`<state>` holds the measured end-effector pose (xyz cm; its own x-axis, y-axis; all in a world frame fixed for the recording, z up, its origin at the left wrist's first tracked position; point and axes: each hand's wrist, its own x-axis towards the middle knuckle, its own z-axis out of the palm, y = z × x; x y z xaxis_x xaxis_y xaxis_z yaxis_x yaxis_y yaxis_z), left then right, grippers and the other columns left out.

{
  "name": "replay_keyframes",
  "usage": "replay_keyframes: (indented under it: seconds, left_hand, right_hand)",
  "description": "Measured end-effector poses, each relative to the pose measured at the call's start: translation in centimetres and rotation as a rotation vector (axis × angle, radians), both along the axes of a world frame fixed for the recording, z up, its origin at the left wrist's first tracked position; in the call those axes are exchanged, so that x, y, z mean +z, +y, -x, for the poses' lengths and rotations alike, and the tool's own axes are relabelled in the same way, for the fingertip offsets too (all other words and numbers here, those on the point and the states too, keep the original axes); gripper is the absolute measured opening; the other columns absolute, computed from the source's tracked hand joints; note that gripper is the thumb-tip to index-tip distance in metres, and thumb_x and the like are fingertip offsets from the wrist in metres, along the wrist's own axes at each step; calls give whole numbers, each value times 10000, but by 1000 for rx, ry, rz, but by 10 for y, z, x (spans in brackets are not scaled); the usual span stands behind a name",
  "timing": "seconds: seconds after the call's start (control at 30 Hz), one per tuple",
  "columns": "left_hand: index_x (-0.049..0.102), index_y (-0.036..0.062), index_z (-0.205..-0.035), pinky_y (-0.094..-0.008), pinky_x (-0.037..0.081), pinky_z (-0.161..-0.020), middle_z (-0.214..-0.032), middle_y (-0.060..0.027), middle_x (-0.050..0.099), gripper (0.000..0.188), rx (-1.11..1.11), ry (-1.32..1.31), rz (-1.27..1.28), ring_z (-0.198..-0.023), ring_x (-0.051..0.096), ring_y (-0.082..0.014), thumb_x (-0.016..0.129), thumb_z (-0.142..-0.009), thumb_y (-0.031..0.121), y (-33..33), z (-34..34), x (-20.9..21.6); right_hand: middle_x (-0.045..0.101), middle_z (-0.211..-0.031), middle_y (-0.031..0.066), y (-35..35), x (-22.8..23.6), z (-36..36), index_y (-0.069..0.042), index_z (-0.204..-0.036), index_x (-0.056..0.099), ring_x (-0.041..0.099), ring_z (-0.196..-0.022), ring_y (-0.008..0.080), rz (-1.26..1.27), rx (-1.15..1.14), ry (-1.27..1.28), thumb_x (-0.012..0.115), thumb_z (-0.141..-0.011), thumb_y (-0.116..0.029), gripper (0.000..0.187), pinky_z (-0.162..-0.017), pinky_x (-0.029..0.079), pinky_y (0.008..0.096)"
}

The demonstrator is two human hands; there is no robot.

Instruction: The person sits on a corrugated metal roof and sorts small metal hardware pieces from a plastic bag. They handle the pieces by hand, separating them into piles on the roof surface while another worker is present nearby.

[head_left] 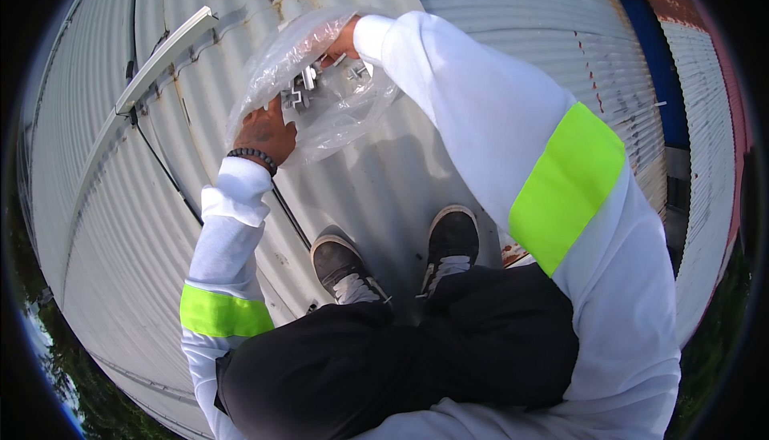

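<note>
A clear plastic bag (336,130) lies spread open above the corrugated roof, ahead of my feet. Several silver metal clamps (298,92) sit inside it, with a bolt-like metal piece (358,72) farther right. My left hand (268,132), with a dark bead bracelet on its wrist, is closed on the bag's left side, its fingertips close to the clamps. At the far right side of the bag, my right hand (343,42) reaches in with curled fingers beside the metal pieces. Film and sleeve partly cover that hand, so what it grips is unclear.
A long pale metal rail (164,60) stands along the roof at left, with a black cable (164,169) running near it. My dark shoes (453,240) rest on the corrugated sheets (384,192). Past a blue strip (658,64) at right are more metal roofs.
</note>
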<state>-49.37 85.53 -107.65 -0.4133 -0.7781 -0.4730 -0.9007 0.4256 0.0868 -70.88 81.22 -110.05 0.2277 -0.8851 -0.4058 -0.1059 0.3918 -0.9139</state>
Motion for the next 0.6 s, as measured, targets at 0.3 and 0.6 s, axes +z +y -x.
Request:
replay_keyframes:
  seconds: [0.3,0.6]
  left_hand:
    - [198,1,-1523,-433,481,-1004,-1299,-280,551,1165,-112,-464,26,-1159,605,-374,631,-717,722,-5,-4,55]
    - [616,51,-1210,-450,473,-999,-1228,-214,605,438,-186,-10,-79,-1126,602,-374,655,-844,290,-38,12,1]
  right_hand:
    - [671,-1179,141,-27,17,-19,-69,-1166,674,642,-1044,329,348,344,933,522,-863,-231,375,-876,499,412]
    - [652,-1229,134,-14,19,-25,-135,-1199,672,602,-1148,319,335,557,1067,529,-903,-313,373,-957,475,398]
